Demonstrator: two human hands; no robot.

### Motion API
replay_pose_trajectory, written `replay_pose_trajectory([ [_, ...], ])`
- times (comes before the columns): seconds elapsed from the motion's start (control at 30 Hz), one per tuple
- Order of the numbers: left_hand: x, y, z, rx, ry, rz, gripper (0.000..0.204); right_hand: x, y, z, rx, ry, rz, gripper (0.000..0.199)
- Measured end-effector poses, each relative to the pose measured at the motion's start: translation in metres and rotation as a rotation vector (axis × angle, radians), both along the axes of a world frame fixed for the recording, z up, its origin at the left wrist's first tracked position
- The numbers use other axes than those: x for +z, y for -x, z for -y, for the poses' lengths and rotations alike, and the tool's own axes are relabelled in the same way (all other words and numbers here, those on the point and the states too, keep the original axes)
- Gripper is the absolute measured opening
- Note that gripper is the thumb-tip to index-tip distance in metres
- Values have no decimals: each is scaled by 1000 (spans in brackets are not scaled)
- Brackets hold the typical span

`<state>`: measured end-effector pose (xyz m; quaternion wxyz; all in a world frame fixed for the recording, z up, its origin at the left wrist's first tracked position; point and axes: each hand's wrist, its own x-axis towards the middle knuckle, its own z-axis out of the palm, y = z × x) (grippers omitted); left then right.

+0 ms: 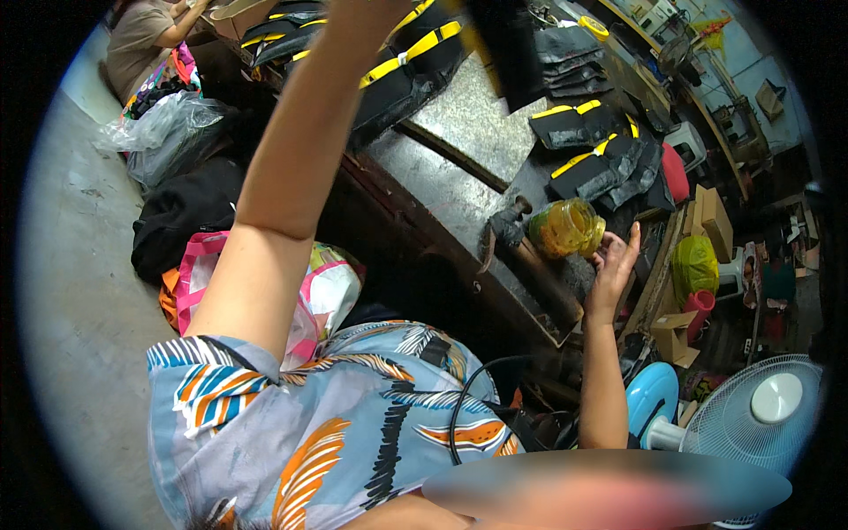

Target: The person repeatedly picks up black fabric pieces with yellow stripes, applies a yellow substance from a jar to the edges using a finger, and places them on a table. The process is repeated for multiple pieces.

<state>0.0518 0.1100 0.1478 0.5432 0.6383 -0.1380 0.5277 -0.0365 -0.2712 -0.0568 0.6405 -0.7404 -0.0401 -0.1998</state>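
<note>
While the right hand (616,258) touches a yellow jar (566,227) on the workbench (442,199) with fingers spread, the left hand's grip cannot be told, raised far beyond the frame's top.

We see a jar (566,227) lying on its side near the tabletop's (459,124) near edge, our right hand (616,261) just beside it. Stacked pads (594,163) lie behind the jar. Bags (190,203) sit on the floor (79,309) off the tabletop's left edge; a fan (760,411) stands to the right.
</note>
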Motion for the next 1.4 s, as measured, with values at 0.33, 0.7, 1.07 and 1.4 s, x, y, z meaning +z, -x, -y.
replay_pose_trajectory([
  [0.33,-68,162,-87,481,31,90,30,102,11,4,141,982,295,49],
  [0.7,-105,107,20,-648,242,-295,39,101,-25,-46,129,1722,86,60],
  [1.07,-140,65,79,-1216,502,-693,39,115,-1,-26,57,1582,274,56],
  [1.4,-131,63,106,-1250,612,-609,40,112,35,-86,482,260,23,84],
])
